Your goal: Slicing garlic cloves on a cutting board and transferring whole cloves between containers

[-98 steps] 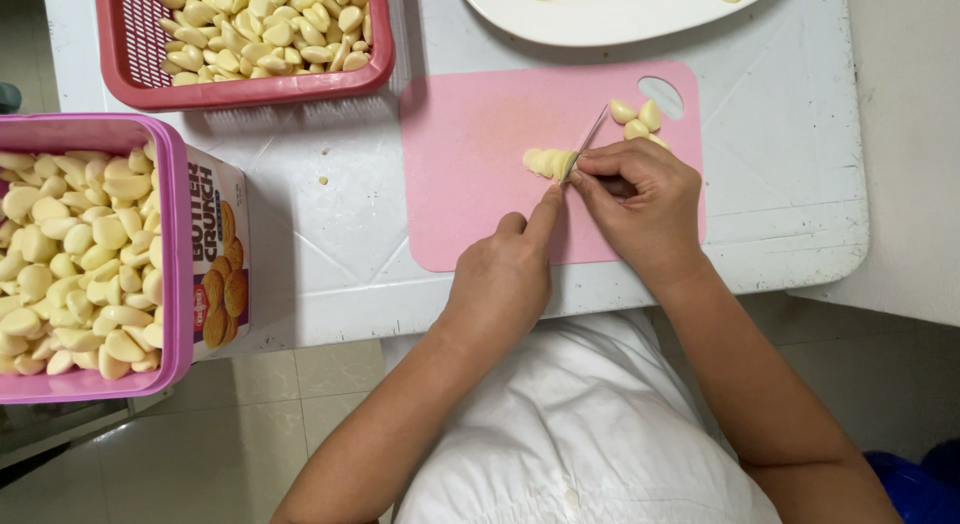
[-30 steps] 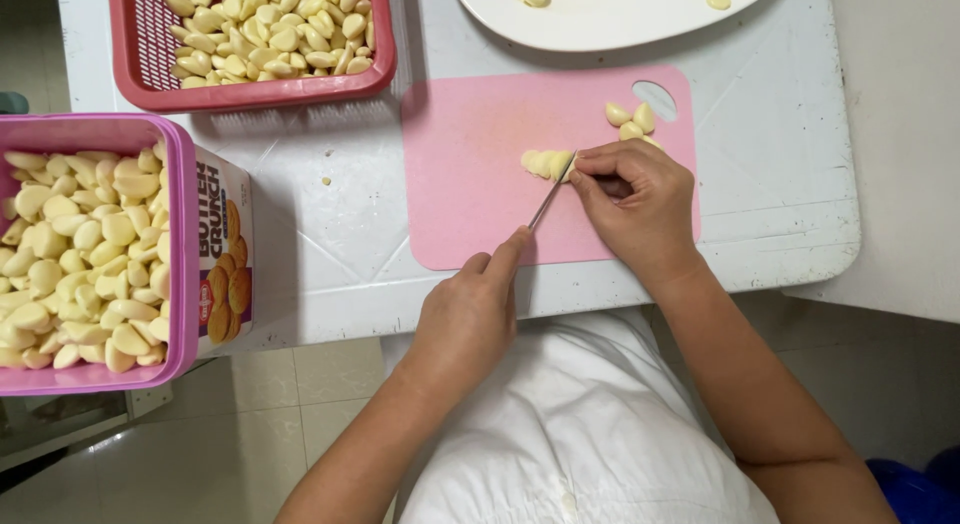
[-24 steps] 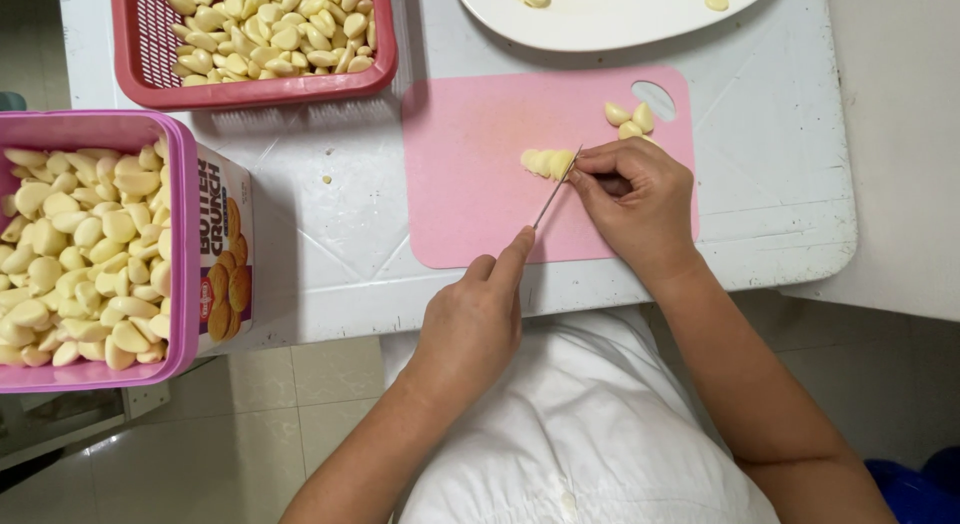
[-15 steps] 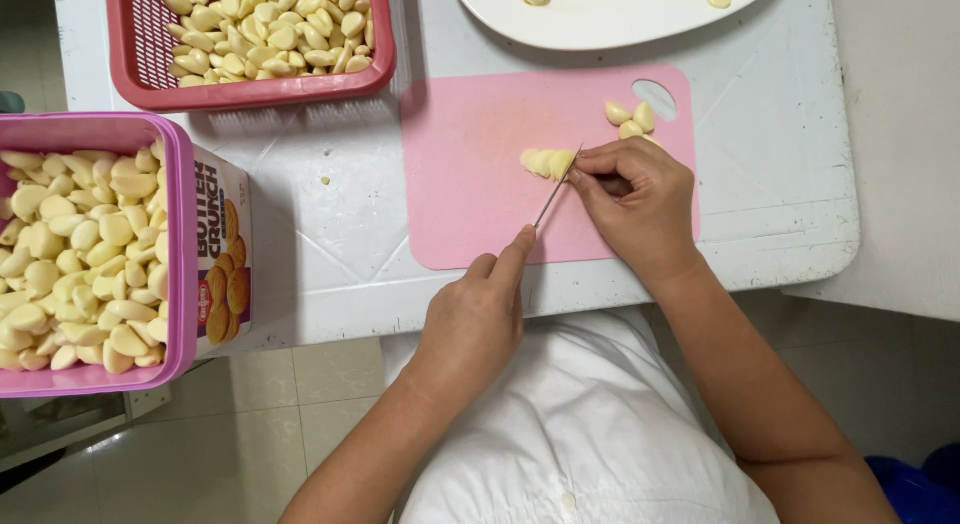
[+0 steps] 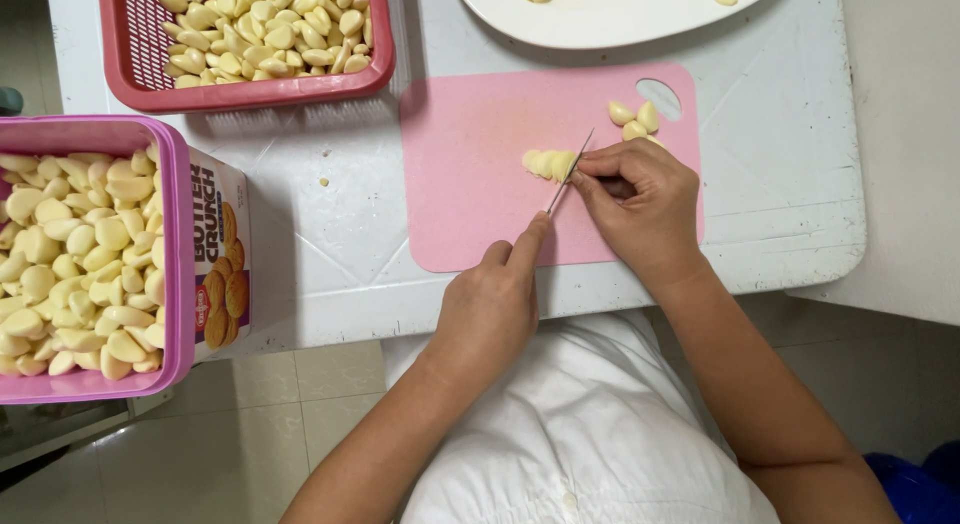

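Head view: both baskets (image 5: 140, 44) hold garlic cloves (image 5: 270, 24); left hand (image 5: 490, 304) grips knife (image 5: 568, 172)

Both forearms reach forward from the body, wrists low. The left hand (image 5: 495, 309) is curled closed, forefinger stretched straight ahead. The right hand (image 5: 640, 199) arches, fingertips pinched downward.

Sliced garlic (image 5: 549, 164) on cutting board (image 5: 470, 194); plate (image 5: 600, 19) behind board; baskets (image 5: 245, 44) left.
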